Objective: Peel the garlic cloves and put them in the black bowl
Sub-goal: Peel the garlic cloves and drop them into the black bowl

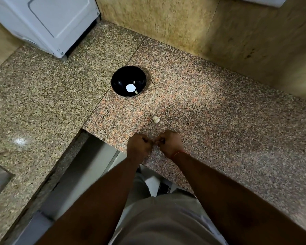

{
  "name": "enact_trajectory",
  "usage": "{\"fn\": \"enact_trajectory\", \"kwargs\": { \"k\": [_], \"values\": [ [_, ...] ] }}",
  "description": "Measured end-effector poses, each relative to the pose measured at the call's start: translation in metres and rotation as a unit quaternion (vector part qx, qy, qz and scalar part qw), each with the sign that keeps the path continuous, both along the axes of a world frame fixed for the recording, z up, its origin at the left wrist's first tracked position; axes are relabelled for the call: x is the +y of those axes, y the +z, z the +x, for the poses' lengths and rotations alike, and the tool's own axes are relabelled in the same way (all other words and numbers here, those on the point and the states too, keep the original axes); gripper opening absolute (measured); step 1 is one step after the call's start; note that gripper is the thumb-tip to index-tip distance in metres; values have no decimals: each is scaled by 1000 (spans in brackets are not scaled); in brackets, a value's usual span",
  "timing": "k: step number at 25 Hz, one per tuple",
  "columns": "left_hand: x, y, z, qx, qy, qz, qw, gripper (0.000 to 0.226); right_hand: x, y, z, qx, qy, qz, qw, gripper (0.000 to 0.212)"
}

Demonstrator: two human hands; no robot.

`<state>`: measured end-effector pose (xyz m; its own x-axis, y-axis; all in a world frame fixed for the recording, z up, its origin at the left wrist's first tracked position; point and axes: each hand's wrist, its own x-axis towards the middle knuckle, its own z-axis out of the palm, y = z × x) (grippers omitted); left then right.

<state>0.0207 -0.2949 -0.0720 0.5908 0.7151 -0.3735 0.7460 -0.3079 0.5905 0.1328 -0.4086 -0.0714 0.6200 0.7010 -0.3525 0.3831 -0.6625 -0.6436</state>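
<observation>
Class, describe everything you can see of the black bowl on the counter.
The black bowl is round, glossy and dark inside, apparently glazed or plastic. It stands upright on the speckled granite counter, beyond both hands, touched by neither. A bright white patch, seemingly a light reflection, shows at its bottom. Two small pale pieces, probably peeled garlic cloves, lie inside. A thin lighter edge shows under its near rim.

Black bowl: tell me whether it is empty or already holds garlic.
Not empty. The black bowl, upright, holds two small pale cloves near a bright glare spot.
</observation>
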Motion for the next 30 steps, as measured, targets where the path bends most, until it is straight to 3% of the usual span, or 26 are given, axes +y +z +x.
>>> {"fn": "enact_trajectory", "kwargs": {
  "k": [3, 10, 13, 16, 20, 30],
  "values": [
    [5, 6, 1, 65, 33, -24, 997, 28, 2, -2, -1, 2, -21, 9, 1000, 16],
    [15, 11, 4, 131, 70, -101, 984, 36, 6, -7, -3, -5, -41, -3, 999, 13],
    [22, 6, 2, 116, 74, -131, 982, 40, 4, -9, -6, -16, -45, 0, 999, 11],
    [17, -2, -1, 88, 56, -97, 990, 47, 3, -11, -7, -41, -33, 2, 999, 11],
    [17, -8, -2, 62, 69, -98, 991, 44, 5, -14, -6, -35, -28, 3, 999, 24],
    [18, -10, -1, 46, 86, -128, 987, 43, 5, -20, -6, -50, -19, 14, 998, 21]
  ]
}}
